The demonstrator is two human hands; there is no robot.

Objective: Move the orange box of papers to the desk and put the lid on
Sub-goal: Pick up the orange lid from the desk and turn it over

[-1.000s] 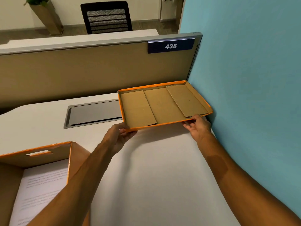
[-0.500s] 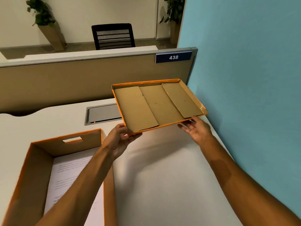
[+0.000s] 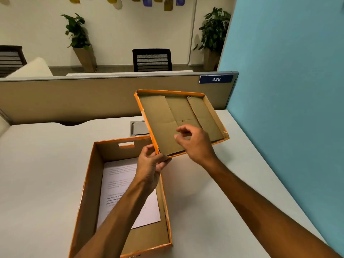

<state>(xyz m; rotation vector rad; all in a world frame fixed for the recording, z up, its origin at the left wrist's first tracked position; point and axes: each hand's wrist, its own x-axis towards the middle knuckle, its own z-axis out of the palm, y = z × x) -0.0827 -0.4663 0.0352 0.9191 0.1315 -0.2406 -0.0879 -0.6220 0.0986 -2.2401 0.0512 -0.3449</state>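
Lower left of centre: the orange box (image 3: 89, 192) stands open on the white desk (image 3: 37, 164), printed papers (image 3: 119, 183) lying flat on its floor and a handle slot cut in its far wall. Centre: the left hand (image 3: 151, 164) pinches the near corner of the lid (image 3: 167, 116), thumb and fingers closed on its orange rim. The lid is held in the air, tilted, its brown cardboard inside facing the camera, above and to the right of the box. Right of centre: the right hand (image 3: 193, 142) hovers in front of the lid's inner face, fingers loosely curled and parted, gripping nothing. Far right: a blue wall (image 3: 288, 90).
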